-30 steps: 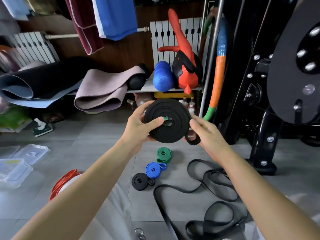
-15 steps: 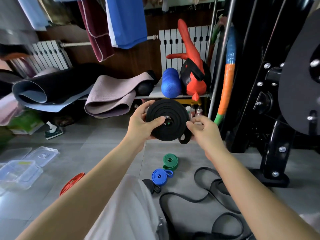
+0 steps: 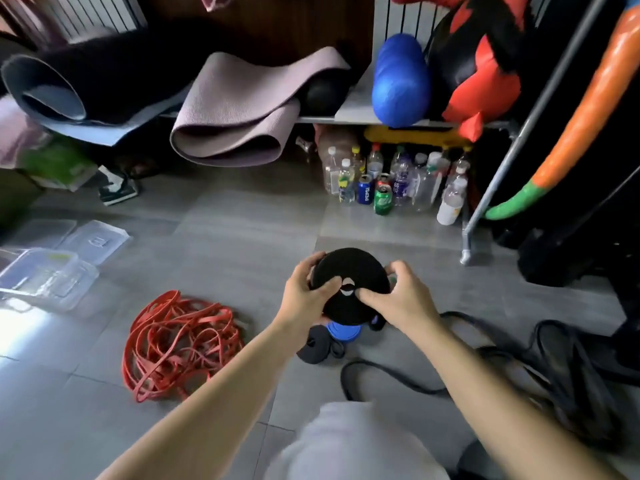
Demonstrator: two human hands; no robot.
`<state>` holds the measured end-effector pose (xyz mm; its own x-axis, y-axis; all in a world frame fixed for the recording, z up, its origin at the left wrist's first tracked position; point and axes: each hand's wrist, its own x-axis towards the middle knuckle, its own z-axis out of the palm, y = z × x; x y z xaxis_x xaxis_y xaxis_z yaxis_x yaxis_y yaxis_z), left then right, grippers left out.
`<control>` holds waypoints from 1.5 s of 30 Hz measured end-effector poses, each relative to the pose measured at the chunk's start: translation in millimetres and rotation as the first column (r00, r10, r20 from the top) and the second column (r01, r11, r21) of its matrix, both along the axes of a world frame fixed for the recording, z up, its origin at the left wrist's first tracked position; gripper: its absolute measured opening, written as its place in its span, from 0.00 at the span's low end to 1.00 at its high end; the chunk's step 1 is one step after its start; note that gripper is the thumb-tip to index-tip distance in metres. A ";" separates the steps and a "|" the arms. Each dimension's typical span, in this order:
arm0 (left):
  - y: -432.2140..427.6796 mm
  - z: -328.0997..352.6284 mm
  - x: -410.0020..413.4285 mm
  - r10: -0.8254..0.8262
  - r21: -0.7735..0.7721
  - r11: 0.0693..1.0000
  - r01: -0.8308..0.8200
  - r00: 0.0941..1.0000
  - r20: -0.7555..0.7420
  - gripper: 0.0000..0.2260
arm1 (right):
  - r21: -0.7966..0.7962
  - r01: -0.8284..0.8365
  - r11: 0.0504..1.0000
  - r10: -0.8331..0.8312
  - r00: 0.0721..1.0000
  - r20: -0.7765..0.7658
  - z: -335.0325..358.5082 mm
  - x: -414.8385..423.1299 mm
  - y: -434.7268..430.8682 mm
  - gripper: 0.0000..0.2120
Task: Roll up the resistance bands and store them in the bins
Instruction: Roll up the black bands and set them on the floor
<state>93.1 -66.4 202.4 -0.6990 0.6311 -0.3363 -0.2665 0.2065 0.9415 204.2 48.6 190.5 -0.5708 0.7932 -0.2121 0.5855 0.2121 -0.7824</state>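
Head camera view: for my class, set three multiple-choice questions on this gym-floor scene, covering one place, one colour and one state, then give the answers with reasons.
1. Where does the tangled red rubber band pile lie?
A. on a chair
B. on the grey tiled floor
C. on a wall hook

2. What colour is the small rolled band showing just below the held roll?
A. blue
B. yellow
C. white

3. What state is the large black rubber band in?
A. stretched straight
B. knotted round a pole
C. wound into a disc

Answers:
1 B, it sprawls over tiles beside the left hand.
2 A, blue shows under the disc.
3 C, the left hand and right hand grip a round coil.
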 end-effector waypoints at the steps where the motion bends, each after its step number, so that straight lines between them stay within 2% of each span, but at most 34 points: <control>1: -1.2 -21.4 -3.8 0.028 -0.037 0.999 -0.026 0.998 0.052 0.18 | -0.014 -0.021 1.000 0.021 0.999 0.026 -19.5 -7.0 1.0 0.21; 5: -4.0 -103.4 -15.8 0.080 -0.170 0.984 -0.051 0.982 0.170 0.17 | -0.202 -0.048 0.978 0.072 0.991 0.112 -101.7 -24.7 -2.5 0.25; 8: -5.1 -156.6 -18.7 0.068 -0.275 0.961 -0.005 0.973 0.220 0.15 | -0.284 -0.009 0.959 0.074 0.972 0.222 -163.1 -25.0 -8.5 0.20; 11: -2.2 -205.3 -17.1 0.058 -0.314 0.948 0.051 0.943 0.327 0.12 | -0.343 0.071 0.937 0.053 0.939 0.341 -214.6 -22.2 -0.2 0.19; 13: -0.1 -239.9 -13.8 0.166 -0.340 0.940 -0.025 0.905 0.392 0.11 | -0.366 0.135 0.921 0.021 0.920 0.392 -241.4 -18.5 12.1 0.19; 15: 2.3 -274.7 -5.9 0.268 -0.445 0.891 -0.087 0.893 0.362 0.12 | -0.365 0.193 0.911 -0.024 0.908 0.419 -263.4 -14.1 26.1 0.18; 16: 3.3 -292.2 -0.3 0.221 -0.532 0.846 -0.038 0.933 0.285 0.12 | -0.361 0.214 0.907 -0.044 0.904 0.426 -272.9 -12.1 33.2 0.17; 18: 5.0 -325.9 15.3 -0.001 -0.660 0.742 0.118 0.985 0.174 0.14 | -0.356 0.237 0.904 -0.066 0.900 0.431 -287.6 -10.3 46.9 0.16; 21: 12.6 -348.3 45.9 -0.244 -0.677 0.667 0.311 0.950 0.197 0.23 | -0.345 0.232 0.909 -0.070 0.903 0.425 -299.9 -11.2 59.9 0.16; 23: 23.4 -353.4 70.3 -0.474 -0.657 0.588 0.472 0.859 0.193 0.23 | -0.325 0.192 0.926 -0.042 0.908 0.417 -302.3 -16.0 60.3 0.18; 25: 34.3 -352.1 94.2 -0.714 -0.626 0.426 0.654 0.667 0.211 0.24 | -0.300 0.113 0.947 0.017 0.918 0.397 -302.2 -28.6 56.3 0.20; 26: 38.1 -348.5 101.9 -0.773 -0.612 0.355 0.707 0.590 0.232 0.23 | -0.288 0.060 0.956 0.057 0.923 0.380 -302.5 -38.2 53.4 0.20; 27: 39.6 -346.5 106.8 -0.789 -0.596 0.322 0.735 0.557 0.260 0.22 | -0.276 0.002 0.961 0.101 0.927 0.360 -302.5 -49.4 50.5 0.19; 29: 36.7 -343.8 102.9 -0.761 -0.603 0.372 0.705 0.604 0.237 0.17 | -0.246 -0.106 0.963 0.185 0.927 0.327 -302.4 -77.1 46.1 0.19; 33: 20.2 -340.7 49.2 -0.578 -0.660 0.617 0.429 0.816 -0.009 0.18 | -0.152 -0.239 0.959 0.277 0.904 0.324 -301.3 -141.0 51.9 0.21; 36: 2.8 -336.2 4.8 -0.459 -0.621 0.743 0.250 0.865 -0.201 0.14 | -0.107 -0.280 0.954 0.300 0.889 0.346 -301.8 -188.0 59.4 0.24; 38: -3.8 -330.9 -17.0 -0.220 -0.564 0.826 0.028 0.935 -0.277 0.09 | -0.116 -0.291 0.950 0.313 0.884 0.348 -302.4 -217.8 58.2 0.24; 39: -5.8 -330.5 -29.5 -0.043 -0.522 0.843 -0.131 0.950 -0.308 0.08 | -0.127 -0.300 0.946 0.325 0.880 0.347 -303.6 -231.5 55.6 0.24; 41: -5.9 -335.3 -64.2 0.254 -0.487 0.783 -0.388 0.913 -0.320 0.14 | -0.143 -0.309 0.940 0.340 0.870 0.357 -308.3 -254.1 49.0 0.24; 43: -3.2 -343.7 -105.1 0.367 -0.532 0.720 -0.445 0.895 -0.252 0.23 | -0.160 -0.297 0.941 0.336 0.863 0.378 -317.3 -266.4 42.3 0.25; 45: 2.9 -350.9 -136.8 0.343 -0.561 0.746 -0.359 0.929 -0.138 0.26 | -0.161 -0.279 0.947 0.321 0.855 0.407 -328.5 -269.4 37.9 0.26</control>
